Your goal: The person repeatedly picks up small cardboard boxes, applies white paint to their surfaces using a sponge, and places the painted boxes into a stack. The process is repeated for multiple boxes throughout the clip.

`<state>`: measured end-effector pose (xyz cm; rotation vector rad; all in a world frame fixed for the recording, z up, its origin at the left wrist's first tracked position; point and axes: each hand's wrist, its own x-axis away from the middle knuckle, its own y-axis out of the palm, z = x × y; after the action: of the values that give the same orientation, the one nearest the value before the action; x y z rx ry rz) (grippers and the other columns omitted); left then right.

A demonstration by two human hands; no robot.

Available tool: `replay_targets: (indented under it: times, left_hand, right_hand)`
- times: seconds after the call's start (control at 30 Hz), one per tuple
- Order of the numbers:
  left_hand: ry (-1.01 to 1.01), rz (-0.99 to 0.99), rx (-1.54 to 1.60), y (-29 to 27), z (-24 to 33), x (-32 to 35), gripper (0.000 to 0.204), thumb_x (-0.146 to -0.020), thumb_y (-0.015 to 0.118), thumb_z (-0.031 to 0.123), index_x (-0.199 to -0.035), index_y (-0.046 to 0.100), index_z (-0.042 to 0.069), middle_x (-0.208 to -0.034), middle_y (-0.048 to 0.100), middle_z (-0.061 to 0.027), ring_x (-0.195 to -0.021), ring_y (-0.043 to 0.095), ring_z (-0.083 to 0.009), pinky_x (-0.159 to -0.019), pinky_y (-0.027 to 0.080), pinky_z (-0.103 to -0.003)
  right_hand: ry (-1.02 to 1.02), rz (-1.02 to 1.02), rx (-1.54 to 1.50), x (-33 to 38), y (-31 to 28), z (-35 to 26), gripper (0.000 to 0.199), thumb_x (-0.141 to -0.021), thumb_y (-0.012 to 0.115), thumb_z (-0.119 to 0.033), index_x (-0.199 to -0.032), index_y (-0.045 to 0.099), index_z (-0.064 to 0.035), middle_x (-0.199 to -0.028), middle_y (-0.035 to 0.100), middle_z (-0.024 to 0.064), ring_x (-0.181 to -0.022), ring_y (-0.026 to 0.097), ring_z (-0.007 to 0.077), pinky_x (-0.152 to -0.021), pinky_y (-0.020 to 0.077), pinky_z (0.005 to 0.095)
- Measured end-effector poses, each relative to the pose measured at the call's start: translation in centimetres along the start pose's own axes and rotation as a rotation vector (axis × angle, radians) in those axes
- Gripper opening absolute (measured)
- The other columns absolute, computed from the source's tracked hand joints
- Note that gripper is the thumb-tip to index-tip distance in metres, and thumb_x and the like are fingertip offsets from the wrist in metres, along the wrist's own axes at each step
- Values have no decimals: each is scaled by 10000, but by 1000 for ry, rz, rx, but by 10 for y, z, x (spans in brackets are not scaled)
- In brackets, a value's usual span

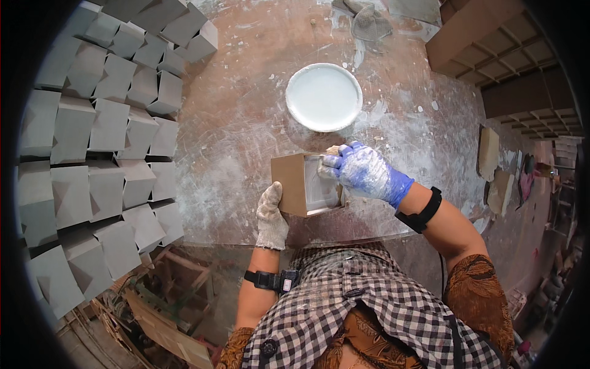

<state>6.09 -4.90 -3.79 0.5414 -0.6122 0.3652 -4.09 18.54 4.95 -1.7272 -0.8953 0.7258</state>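
Observation:
A small brown box [289, 183] is held tilted above the table, its open side turned to the right. Wet white coating covers the inner face [321, 184]. My left hand [271, 212], in a whitish knit glove, grips the box's left side. My right hand [367, 171] wears a blue glove smeared with white, and its fingers are curled at the box's upper right rim. A tan, sponge-like piece [332, 150] sticks out above those fingers; the rest of it is hidden. Just beyond the hands stands a round white-rimmed tub [324, 97] of white liquid.
Rows of grey-white boxes [110, 123] are stacked along the left. Brown gridded crates [491, 49] stand at the far right. A dirty mesh cloth [371, 24] lies at the back of the stained table [227, 141]. Tan foam-like blocks [488, 152] lie on the right.

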Motion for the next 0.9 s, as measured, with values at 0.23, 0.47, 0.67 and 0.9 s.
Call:
replay_targets:
  times: [0.23,0.47,0.67,0.9]
  left_hand:
    - [39,-101,-71,24,10,13,405,-802,675,431,-954,604,62,-846,633,-23,-764,620,-121,-657,530,-273]
    - [19,-23,-87,28,12,17,360,-836,646,405,-982,593,80,-892,628,-32,-752,620,-126,-631,520,-255]
    - [-7,3,35,24,4,13,397,-836,640,417,-1022,574,72,-919,625,-42,-777,629,-151,-650,541,-276]
    - [-53,-12,31,16,3,15,498,-822,642,445,-1096,546,41,-1001,616,-74,-861,630,-173,-706,558,-299]
  right_hand:
    - [454,-222,-385,24,19,-7,216,-694,560,-29,-875,661,-91,-768,611,118,-750,616,249,-688,502,354]
    - [675,-328,-1080,26,2,-32,221,-765,586,-115,-942,649,-1,-869,671,83,-766,617,131,-730,504,277]
    - [834,20,-1974,0,23,-37,222,-774,646,-80,-968,634,27,-879,662,72,-799,633,121,-722,525,246]
    - [905,357,-890,25,11,-13,245,-768,579,-87,-1001,631,-35,-941,646,113,-867,630,215,-793,506,321]
